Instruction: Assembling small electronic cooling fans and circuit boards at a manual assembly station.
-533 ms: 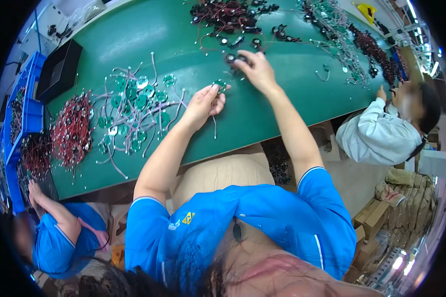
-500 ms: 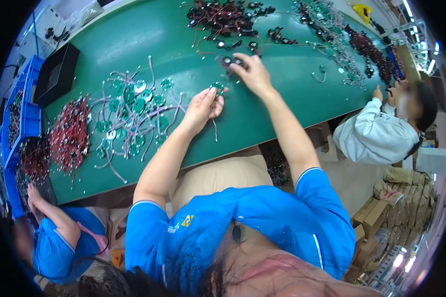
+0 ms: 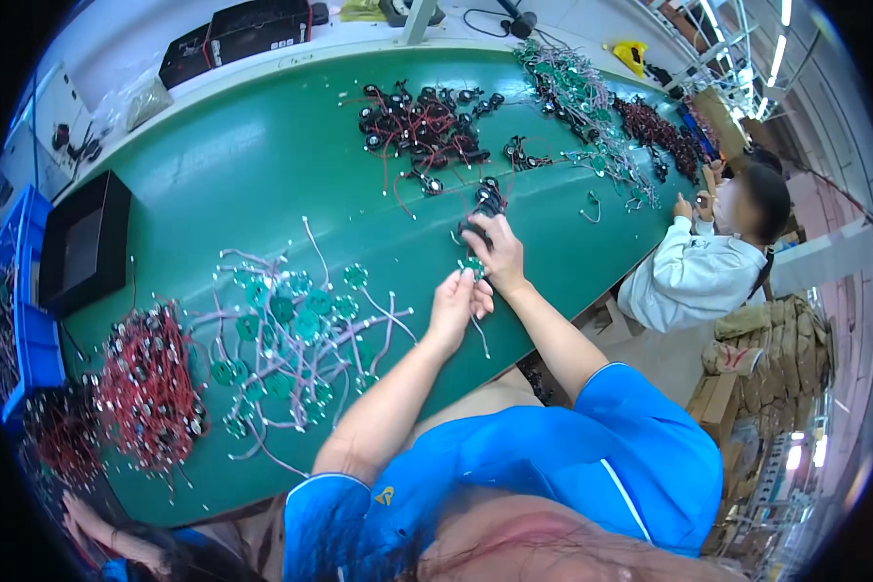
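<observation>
My left hand (image 3: 453, 308) pinches a small round green circuit board (image 3: 472, 265) over the green table, with a thin pale wire hanging below it. Close beside it, my right hand (image 3: 502, 254) is closed on a black part with round shiny ends (image 3: 489, 197), which points away from me. The fingertips of the two hands nearly meet at the board; whether board and black part touch is hidden. To the left of my hands lies a loose heap of round green boards (image 3: 308, 325) with pale purple wires. Beyond them is a pile of black parts with red wires (image 3: 422, 126).
A pile of red-wired parts (image 3: 150, 388) lies at the left, near an open black box (image 3: 85, 242) and blue bins (image 3: 39, 335). More wired boards (image 3: 592, 116) line the far right. A co-worker in a pale sweatshirt (image 3: 694, 276) sits at the right; another person's arm (image 3: 116, 538) shows at lower left.
My right hand has drawn back toward the left hand with the black part, so the hands are now together. The view has shifted, showing more of the table's far edge.
</observation>
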Motion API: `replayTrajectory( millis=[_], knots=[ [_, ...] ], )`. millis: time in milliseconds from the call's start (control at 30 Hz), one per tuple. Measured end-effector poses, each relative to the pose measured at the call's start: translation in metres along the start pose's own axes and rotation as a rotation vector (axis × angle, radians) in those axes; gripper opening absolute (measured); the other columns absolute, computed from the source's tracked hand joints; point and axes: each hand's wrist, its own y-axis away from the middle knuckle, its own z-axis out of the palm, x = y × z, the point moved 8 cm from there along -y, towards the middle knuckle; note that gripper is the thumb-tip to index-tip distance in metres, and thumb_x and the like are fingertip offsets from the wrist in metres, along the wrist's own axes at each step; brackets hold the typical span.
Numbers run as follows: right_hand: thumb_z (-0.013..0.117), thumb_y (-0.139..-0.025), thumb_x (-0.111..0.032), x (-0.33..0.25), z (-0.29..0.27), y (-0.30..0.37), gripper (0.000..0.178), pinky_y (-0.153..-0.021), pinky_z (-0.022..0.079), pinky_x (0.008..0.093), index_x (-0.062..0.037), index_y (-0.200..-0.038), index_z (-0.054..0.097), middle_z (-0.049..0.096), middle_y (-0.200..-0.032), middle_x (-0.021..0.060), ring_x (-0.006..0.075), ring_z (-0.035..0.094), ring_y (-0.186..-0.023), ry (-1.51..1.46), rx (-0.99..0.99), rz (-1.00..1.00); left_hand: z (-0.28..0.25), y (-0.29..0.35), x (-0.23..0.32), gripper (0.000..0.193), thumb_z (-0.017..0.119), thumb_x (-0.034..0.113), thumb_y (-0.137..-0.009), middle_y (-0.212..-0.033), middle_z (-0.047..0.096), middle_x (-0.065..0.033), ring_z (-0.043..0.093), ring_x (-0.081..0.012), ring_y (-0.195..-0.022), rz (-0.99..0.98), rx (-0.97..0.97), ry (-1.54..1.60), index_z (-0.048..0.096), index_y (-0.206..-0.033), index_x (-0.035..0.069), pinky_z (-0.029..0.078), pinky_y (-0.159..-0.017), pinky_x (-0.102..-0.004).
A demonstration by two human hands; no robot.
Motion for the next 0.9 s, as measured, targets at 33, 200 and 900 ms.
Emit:
replayTrajectory(
  millis=[33, 200, 900],
  knots=[
    [0.067, -0.08, -0.023, -0.003, 0.003, 0.0, 0.033, -0.056, 0.045, 0.0304, -0.0154, -0.11, 0.057, 0.054, -0.085, 0.0038, 0.0212, 0.054, -0.06, 0.034, -0.069, 0.003, 0.0, 0.001, 0.001, 0.025, 0.039, 0.022, -0.1, -0.08, 0.058, -0.0082, 0.055, -0.0118, -0.056, -0.011, 0.017, 0.041, 0.05, -0.104, 0.0, 0.04, -0.047, -0.0201],
    [0.067, -0.079, -0.024, -0.015, 0.005, -0.004, 0.027, -0.054, 0.044, 0.0297, -0.0166, -0.105, 0.06, 0.051, -0.082, 0.0031, 0.0209, 0.053, -0.059, 0.136, -0.11, 0.042, -0.002, 0.005, 0.002, 0.029, 0.04, 0.024, -0.1, -0.081, 0.058, -0.0073, 0.053, -0.0107, -0.059, -0.053, 0.073, 0.115, 0.051, -0.108, 0.0, 0.04, -0.051, -0.02],
    [0.06, -0.085, -0.031, 0.027, -0.022, 0.005, 0.024, -0.059, 0.047, 0.037, -0.0151, -0.103, 0.056, 0.056, -0.085, 0.0015, 0.0267, 0.059, -0.067, 0.077, 0.3, 0.301, 0.027, 0.016, -0.018, 0.033, 0.04, 0.024, -0.1, -0.083, 0.058, -0.0074, 0.054, -0.0115, -0.064, -0.095, -0.08, -0.127, 0.051, -0.114, -0.003, 0.041, -0.057, -0.0203]
  ],
)
